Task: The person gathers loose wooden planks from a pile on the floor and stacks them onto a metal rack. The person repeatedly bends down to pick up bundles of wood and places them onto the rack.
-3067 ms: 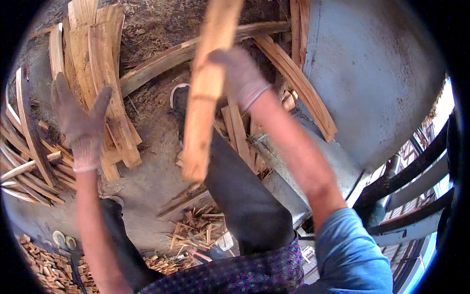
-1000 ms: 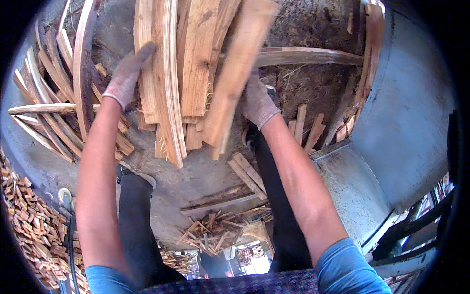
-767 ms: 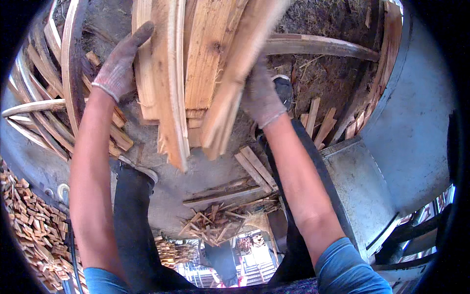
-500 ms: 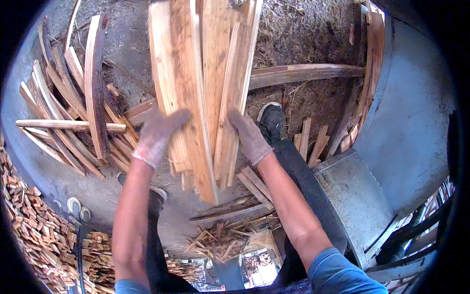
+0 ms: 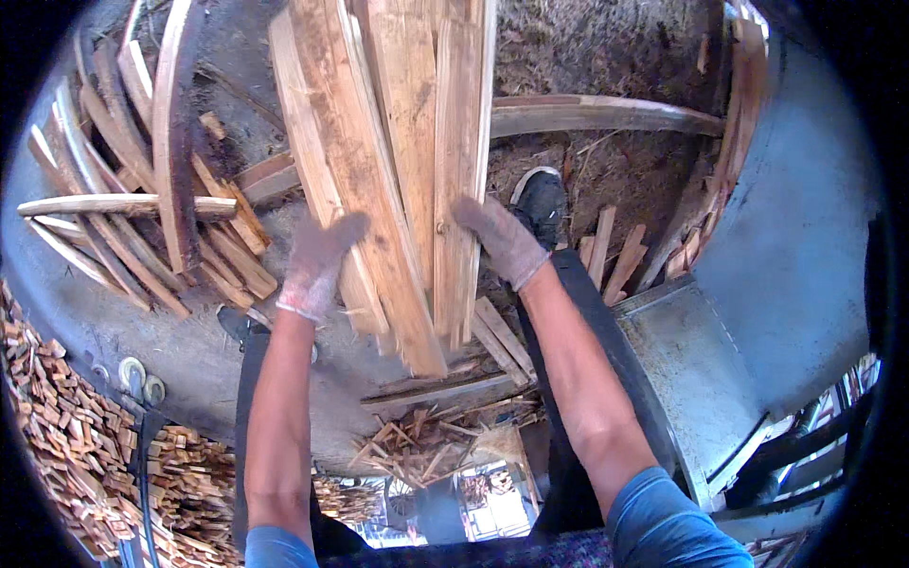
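A bundle of long wooden planks (image 5: 407,161) is held in front of me, its near ends uneven and its far ends cut off by the upper edge of the view. My left hand (image 5: 322,256), in a pale work glove, grips the bundle's left side, thumb on top. On the right side my right hand (image 5: 502,239), gloved alike, clasps it the same way. The fingers beneath the wood are hidden. Under the far part of the bundle, a long timber beam (image 5: 606,115) lies crosswise on the ground.
Curved slabs of wood (image 5: 175,142) lie heaped at the left. Stacked cut pieces (image 5: 71,426) fill the lower left, near a wheeled frame (image 5: 140,379). Splintered scraps (image 5: 417,435) lie below the bundle. A grey metal casing (image 5: 686,360) stands at my right, beside short offcuts (image 5: 625,260).
The lower ends of the planks have swung slightly right and up in view, and some planks have shifted against each other. Both hands keep their grip. The surroundings have shifted slightly in view.
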The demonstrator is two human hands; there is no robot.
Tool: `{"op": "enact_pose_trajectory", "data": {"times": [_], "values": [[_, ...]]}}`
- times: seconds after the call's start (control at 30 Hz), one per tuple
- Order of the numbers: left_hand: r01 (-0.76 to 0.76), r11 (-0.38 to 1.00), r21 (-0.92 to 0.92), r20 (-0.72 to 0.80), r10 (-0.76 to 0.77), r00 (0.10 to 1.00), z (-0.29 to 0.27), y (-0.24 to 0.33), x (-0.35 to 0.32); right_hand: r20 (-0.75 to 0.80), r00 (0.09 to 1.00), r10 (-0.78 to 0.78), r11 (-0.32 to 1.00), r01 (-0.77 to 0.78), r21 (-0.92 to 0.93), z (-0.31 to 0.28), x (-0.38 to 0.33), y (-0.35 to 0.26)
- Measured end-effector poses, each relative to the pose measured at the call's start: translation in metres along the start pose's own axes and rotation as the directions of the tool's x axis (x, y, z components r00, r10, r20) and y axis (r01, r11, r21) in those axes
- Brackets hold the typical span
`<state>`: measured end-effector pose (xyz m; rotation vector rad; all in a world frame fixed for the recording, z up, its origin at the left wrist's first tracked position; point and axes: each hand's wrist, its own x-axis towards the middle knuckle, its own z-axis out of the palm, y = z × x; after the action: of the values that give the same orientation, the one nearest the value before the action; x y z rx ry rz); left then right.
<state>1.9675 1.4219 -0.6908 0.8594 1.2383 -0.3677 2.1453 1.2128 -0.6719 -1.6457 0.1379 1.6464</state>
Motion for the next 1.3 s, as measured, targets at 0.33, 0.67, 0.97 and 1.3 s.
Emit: {"op": "enact_pose_trajectory", "data": {"times": [0.33, 0.67, 0.97, 1.3], "values": [[0.136, 0.988, -0.071, -0.121, -0.144, 0.982, -0.029, 0.04, -0.213, 0.0, 0.979, 0.203, 0.977, -0.202, 0.075, 0.085, -0.153, -0.05], [-0.032, 0.975, -0.219, -0.103, 0.01, 0.995, -0.032, 0.033, -0.44, 0.092, 0.989, 0.113, 0.989, -0.12, 0.081, 0.123, -0.328, -0.099], [-0.614, 0.727, -0.307, -0.578, 0.37, 0.727, -0.162, 0.031, -0.498, 0.36, 0.92, -0.154, 0.927, 0.261, -0.271, 0.349, -0.345, -0.293], [-0.906, 0.065, -0.418, -0.821, 0.401, 0.407, -0.524, 0.19, -0.719, 0.79, 0.53, -0.309, 0.147, 0.847, -0.511, 0.854, -0.455, -0.576]]}}
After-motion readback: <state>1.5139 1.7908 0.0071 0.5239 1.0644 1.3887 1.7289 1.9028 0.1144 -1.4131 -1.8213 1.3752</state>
